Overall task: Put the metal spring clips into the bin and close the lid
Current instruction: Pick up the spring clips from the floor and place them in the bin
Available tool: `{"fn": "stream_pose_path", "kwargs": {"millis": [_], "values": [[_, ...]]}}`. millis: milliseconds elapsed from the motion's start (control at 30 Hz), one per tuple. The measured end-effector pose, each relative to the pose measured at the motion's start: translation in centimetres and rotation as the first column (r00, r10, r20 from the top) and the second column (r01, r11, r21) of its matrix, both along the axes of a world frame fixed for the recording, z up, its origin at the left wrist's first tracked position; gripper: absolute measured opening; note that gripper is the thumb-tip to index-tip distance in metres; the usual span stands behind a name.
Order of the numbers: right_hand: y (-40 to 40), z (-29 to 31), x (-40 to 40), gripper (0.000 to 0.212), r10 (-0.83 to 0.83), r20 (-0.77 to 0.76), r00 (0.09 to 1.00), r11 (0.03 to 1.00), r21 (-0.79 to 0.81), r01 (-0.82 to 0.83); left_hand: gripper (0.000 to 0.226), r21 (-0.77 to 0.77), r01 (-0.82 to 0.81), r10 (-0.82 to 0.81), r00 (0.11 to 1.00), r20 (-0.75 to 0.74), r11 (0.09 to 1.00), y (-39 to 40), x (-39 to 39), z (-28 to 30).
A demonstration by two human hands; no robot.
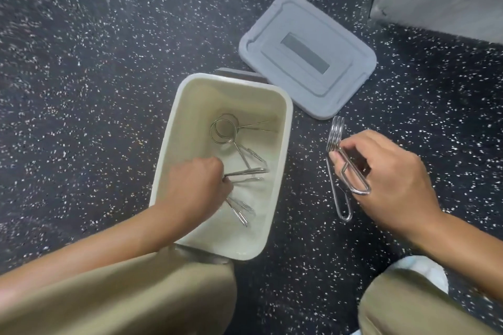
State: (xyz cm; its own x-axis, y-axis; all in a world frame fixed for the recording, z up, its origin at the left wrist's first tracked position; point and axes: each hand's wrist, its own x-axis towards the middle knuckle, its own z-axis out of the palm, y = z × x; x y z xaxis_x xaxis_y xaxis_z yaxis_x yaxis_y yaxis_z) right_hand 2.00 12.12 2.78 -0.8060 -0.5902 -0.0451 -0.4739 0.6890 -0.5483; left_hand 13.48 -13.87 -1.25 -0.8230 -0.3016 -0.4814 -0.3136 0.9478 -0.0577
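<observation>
I have the cream bin (283, 128) standing open on the speckled floor (81, 62), close in front of my knees, so both hands can reach it without stretching. The grey lid (307, 54) lies flat on the floor just beyond the bin's far right corner, out of the way but near enough to pick up for the last step.

My left hand (196, 185) is down inside the bin, fingers curled around a spring clip (245, 171) whose legs stick out to the right of the fist; I judge I am setting it down, not lifting it. Two more clips already lie on the bin's bottom: a ringed clip (223, 130) toward the far end and another clip (239, 209) nearer me, partly under my wrist.

My right hand (381, 171) is over the floor to the right of the bin. Its grip is a pinch of thumb and fingers on the last clip (340, 166), whose lower loop hangs toward the floor; I cannot tell whether it touches. That one goes into the bin next, then the lid.
</observation>
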Motion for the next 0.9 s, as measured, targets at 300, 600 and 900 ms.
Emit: {"fn": "stream_pose_path", "kwargs": {"millis": [300, 600, 900], "values": [[-2.2, 0.8, -1.1, 0.022, 0.138, -0.086, 0.987, 0.988, -0.059, -0.144, 0.007, 0.023, -0.005, 0.001, 0.988, 0.156, 1.000, 0.5, 1.0, -3.0], [-5.4, 3.9, -3.8, 0.019, 0.468, -0.269, 0.842, 0.880, 0.058, -0.471, 0.016, 0.045, 0.047, -0.054, 0.988, 0.147, 0.998, 0.5, 1.4, -3.6], [-14.0, 4.6, -5.4, 0.018, 0.764, -0.389, 0.515, 0.626, 0.255, -0.737, 0.014, 0.145, -0.039, 0.033, 0.999, 0.039, 0.989, -0.4, 2.1, -2.2]]}}
